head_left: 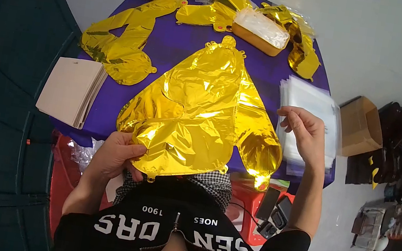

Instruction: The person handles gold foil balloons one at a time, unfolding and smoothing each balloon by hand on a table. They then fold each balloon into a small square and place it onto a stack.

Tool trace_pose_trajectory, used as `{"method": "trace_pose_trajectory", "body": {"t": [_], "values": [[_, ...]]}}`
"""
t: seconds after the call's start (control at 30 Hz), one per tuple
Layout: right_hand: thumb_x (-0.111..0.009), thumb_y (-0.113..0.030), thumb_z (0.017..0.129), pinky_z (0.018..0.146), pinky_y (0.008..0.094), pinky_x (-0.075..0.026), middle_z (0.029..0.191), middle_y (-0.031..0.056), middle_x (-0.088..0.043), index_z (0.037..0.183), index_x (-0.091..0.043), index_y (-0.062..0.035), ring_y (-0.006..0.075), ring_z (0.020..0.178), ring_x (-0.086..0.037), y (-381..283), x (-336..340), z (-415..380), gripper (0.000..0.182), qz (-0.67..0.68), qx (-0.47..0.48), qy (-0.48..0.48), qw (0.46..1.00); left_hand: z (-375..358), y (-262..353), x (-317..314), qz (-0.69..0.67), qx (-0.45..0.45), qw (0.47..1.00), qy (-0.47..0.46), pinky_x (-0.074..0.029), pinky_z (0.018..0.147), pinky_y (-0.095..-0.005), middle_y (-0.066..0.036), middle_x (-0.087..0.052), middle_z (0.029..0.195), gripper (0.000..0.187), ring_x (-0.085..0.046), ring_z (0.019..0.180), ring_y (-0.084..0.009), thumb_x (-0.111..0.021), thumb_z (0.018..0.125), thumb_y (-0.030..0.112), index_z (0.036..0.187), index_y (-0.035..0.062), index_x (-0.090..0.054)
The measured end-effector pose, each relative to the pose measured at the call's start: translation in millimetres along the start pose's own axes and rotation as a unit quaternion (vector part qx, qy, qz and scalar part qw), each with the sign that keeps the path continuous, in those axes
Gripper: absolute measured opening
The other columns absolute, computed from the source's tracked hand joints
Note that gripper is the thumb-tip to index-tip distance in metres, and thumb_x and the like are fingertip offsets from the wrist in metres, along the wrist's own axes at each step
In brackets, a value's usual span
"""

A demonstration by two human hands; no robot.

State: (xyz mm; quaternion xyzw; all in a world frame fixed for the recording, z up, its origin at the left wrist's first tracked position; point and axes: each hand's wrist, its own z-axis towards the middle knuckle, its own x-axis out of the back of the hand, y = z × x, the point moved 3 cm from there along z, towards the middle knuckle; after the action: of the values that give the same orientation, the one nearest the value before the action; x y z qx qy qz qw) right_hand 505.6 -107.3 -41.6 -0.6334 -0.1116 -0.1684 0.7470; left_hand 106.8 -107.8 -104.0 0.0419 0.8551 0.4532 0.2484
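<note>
A flat gold foil balloon (199, 104) lies across the front of the table, its narrow tabbed end pointing away from me. My left hand (120, 156) is closed on the balloon's lower left edge, thumb on top and fingers partly hidden underneath. To the right of the foil, my right hand (306, 134) is raised above a stack of clear plastic bags (315, 104). Its fingers are curled toward the thumb; whatever they may pinch is too small to make out. The balloon's right section (259, 140) folds down toward the table's front edge.
More gold foil balloons (128, 35) lie at the back of the purple-covered table (173, 37). A yellow tub (259, 40) holds clear plastic. Cardboard sheets (71, 89) are stacked at left. A cardboard box (361, 127) stands right, and a red stool (247, 201) sits beneath.
</note>
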Motion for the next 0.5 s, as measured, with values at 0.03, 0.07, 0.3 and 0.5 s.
{"method": "trace_pose_trajectory", "body": {"t": [0.03,0.07,0.3,0.5], "values": [[-0.056,-0.02,0.096,0.068,0.0246,-0.047,0.092,0.0053,-0.069,0.104,-0.068,0.0026,0.0089,0.073,-0.057,-0.2,-0.3,0.3,0.026,0.002,-0.001,0.0,1.0,-0.3,0.3,-0.2,0.001,0.001,1.0,0.001,-0.057,0.044,-0.027,-0.02,-0.067,0.087,0.032,-0.067,0.056,-0.0226,-0.06,0.089,0.008,0.111,-0.0137,-0.053],[-0.056,-0.02,0.096,0.068,0.0245,-0.047,0.092,0.0053,-0.069,0.104,-0.068,0.0026,0.0088,0.073,-0.057,-0.5,-1.2,0.4,0.026,0.004,-0.001,0.0,1.0,-0.7,0.8,-0.6,0.001,0.002,1.0,0.003,-0.057,0.044,-0.027,-0.02,-0.067,0.087,0.032,-0.067,0.056,-0.0225,-0.06,0.089,0.009,0.111,-0.0138,-0.053],[-0.058,-0.017,0.094,0.068,0.0245,-0.049,0.087,0.0043,-0.069,0.103,-0.068,0.0035,0.009,0.074,-0.059,-3.2,-12.7,1.4,0.024,0.013,-0.021,-0.009,1.0,-0.1,-1.3,-5.0,-0.016,0.0,1.0,0.003,-0.057,0.044,-0.0275,-0.02,-0.067,0.087,0.033,-0.067,0.057,-0.0225,-0.059,0.089,0.01,0.112,-0.0137,-0.053],[-0.058,-0.016,0.094,0.068,0.0233,-0.049,0.085,0.0035,-0.069,0.102,-0.068,0.0035,0.0084,0.074,-0.059,-3.5,-18.1,1.9,0.023,-0.003,-0.029,-0.012,1.0,1.8,-5.4,0.3,-0.016,-0.002,1.0,-0.001,-0.057,0.043,-0.0282,-0.02,-0.067,0.086,0.034,-0.066,0.054,-0.0228,-0.059,0.09,0.01,0.114,-0.0128,-0.052]]}}
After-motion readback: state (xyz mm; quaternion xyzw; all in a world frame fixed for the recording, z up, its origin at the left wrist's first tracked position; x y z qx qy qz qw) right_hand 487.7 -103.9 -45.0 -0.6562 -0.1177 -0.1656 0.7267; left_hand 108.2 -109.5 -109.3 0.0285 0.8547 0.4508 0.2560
